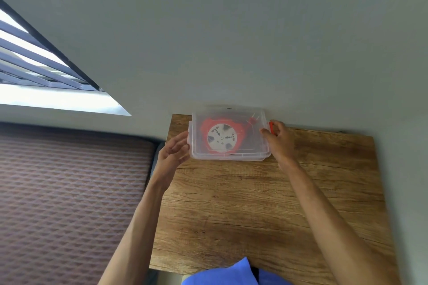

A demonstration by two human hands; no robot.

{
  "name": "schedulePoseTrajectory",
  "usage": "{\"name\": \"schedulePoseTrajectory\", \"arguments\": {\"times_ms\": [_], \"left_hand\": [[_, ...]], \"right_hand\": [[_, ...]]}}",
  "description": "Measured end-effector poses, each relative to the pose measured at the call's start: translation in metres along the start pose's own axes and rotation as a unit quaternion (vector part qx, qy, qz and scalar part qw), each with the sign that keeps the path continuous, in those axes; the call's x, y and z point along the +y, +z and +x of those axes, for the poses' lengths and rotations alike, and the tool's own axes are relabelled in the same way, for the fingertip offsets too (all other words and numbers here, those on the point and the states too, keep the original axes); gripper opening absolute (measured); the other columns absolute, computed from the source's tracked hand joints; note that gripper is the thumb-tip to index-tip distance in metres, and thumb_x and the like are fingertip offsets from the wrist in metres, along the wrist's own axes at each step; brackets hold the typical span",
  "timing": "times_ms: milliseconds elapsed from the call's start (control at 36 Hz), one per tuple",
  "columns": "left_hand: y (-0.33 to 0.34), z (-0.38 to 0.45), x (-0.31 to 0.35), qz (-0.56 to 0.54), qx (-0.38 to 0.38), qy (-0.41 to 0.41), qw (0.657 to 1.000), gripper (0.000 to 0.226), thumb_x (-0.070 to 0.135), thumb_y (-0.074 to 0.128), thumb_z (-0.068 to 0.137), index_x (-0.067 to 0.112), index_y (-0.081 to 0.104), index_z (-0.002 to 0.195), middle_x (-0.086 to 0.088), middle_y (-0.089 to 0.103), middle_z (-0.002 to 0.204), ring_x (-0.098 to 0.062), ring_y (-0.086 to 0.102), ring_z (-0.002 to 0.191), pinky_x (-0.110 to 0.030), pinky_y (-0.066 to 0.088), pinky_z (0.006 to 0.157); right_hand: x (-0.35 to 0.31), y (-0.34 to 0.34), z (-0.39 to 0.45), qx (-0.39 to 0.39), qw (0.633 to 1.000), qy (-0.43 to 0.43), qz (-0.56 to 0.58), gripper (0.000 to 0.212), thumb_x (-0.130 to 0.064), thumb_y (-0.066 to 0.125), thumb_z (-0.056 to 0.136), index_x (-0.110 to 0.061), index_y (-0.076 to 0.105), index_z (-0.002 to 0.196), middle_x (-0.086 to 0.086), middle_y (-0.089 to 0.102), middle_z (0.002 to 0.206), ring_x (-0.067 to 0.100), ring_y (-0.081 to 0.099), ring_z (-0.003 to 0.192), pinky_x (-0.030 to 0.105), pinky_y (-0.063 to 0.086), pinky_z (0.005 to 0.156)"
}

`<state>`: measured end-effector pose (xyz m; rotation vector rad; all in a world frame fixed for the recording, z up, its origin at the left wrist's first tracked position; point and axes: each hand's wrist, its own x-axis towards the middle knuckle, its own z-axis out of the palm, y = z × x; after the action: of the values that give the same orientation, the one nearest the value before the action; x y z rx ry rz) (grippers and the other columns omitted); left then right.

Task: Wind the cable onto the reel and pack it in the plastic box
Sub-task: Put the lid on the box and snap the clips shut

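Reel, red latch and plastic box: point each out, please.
reel (221,138), head view, on its white round face.
red latch (271,126), head view, on the clip beside the right hand.
plastic box (252,143), head view, on its clear lid.

Red reel, clear box, wood-grain table.

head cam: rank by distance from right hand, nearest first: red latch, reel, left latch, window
1. red latch: under the right hand, box's right end.
2. reel: inside the box, centre.
3. left latch: box's left end, by the left hand.
4. window: far left wall.
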<state>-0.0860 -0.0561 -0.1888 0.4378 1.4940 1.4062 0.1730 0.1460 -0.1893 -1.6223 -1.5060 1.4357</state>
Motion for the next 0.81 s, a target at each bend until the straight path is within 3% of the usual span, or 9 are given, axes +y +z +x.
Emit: {"name": "schedulePoseTrajectory", "arguments": {"times_ms": [111,222,333,417,528,639,694,806], "left_hand": [[0.006,0.002,-0.006,0.010,-0.001,0.010,1.000,0.053,0.016,0.086,0.096,0.034,0.072,0.143,-0.006,0.081,0.126,-0.024,0.076,0.115,-0.043,0.064,0.097],[0.014,0.013,-0.010,0.036,0.084,0.014,0.996,0.056,0.012,0.086,0.098,0.024,0.064,0.148,-0.024,0.078,0.117,-0.040,0.080,0.109,-0.055,0.066,0.098],[0.020,0.019,-0.013,0.104,0.153,0.023,0.983,0.035,0.029,0.089,0.095,0.030,0.077,0.127,0.001,0.086,0.102,-0.022,0.084,0.098,-0.052,0.070,0.091],[0.020,0.021,-0.015,0.085,0.181,0.023,0.979,0.013,0.035,0.080,0.104,0.026,0.085,0.112,-0.001,0.087,0.098,-0.023,0.086,0.092,-0.053,0.071,0.088],[0.015,0.020,-0.016,0.069,0.175,0.016,0.982,0.023,0.037,0.070,0.112,0.021,0.087,0.109,-0.005,0.087,0.098,-0.024,0.086,0.092,-0.047,0.071,0.087],[0.018,0.014,-0.011,0.127,0.158,0.026,0.979,0.031,0.063,0.075,0.101,0.037,0.086,0.115,0.008,0.087,0.103,-0.015,0.085,0.097,-0.031,0.070,0.075],[0.021,0.015,-0.008,0.175,0.177,0.028,0.968,0.046,0.064,0.086,0.090,0.033,0.085,0.123,0.010,0.087,0.100,-0.014,0.085,0.096,-0.037,0.070,0.079],[0.030,0.023,0.001,0.295,0.207,0.045,0.932,0.034,0.053,0.084,0.095,0.027,0.088,0.117,0.025,0.079,0.079,0.003,0.077,0.080,-0.040,0.068,0.089]], "right_hand": [[0.005,-0.002,-0.001,-0.008,1.000,-0.009,0.014,0.035,-0.024,0.064,0.105,-0.032,0.059,0.139,-0.022,0.067,0.105,0.005,0.073,0.093,0.023,0.061,0.062],[0.006,-0.003,0.001,-0.001,1.000,0.004,0.015,0.036,-0.028,0.065,0.103,-0.037,0.060,0.138,-0.027,0.067,0.101,-0.002,0.073,0.082,0.015,0.057,0.053],[0.007,-0.002,0.002,0.007,1.000,0.005,0.027,0.037,-0.030,0.068,0.102,-0.037,0.061,0.138,-0.028,0.065,0.101,-0.012,0.072,0.073,0.010,0.053,0.048],[0.007,-0.002,0.001,0.013,0.999,0.011,0.029,0.043,-0.030,0.072,0.100,-0.034,0.061,0.141,-0.030,0.063,0.101,-0.004,0.072,0.079,0.009,0.052,0.048],[0.005,-0.004,0.002,0.027,0.999,0.009,0.018,0.054,-0.028,0.080,0.096,-0.034,0.062,0.146,-0.030,0.060,0.097,-0.003,0.067,0.084,0.006,0.050,0.047],[0.001,-0.002,0.000,0.024,1.000,-0.013,-0.006,0.059,-0.030,0.083,0.093,-0.031,0.062,0.148,-0.033,0.060,0.098,-0.006,0.066,0.084,0.005,0.052,0.052],[0.000,-0.001,-0.001,0.022,1.000,-0.021,-0.005,0.060,-0.029,0.083,0.093,-0.029,0.062,0.149,-0.032,0.063,0.098,-0.007,0.069,0.079,0.008,0.055,0.055],[-0.001,0.001,-0.006,0.013,0.999,-0.026,0.013,0.055,-0.030,0.078,0.097,-0.030,0.061,0.149,-0.028,0.070,0.108,-0.015,0.071,0.074,0.008,0.055,0.057]]}}
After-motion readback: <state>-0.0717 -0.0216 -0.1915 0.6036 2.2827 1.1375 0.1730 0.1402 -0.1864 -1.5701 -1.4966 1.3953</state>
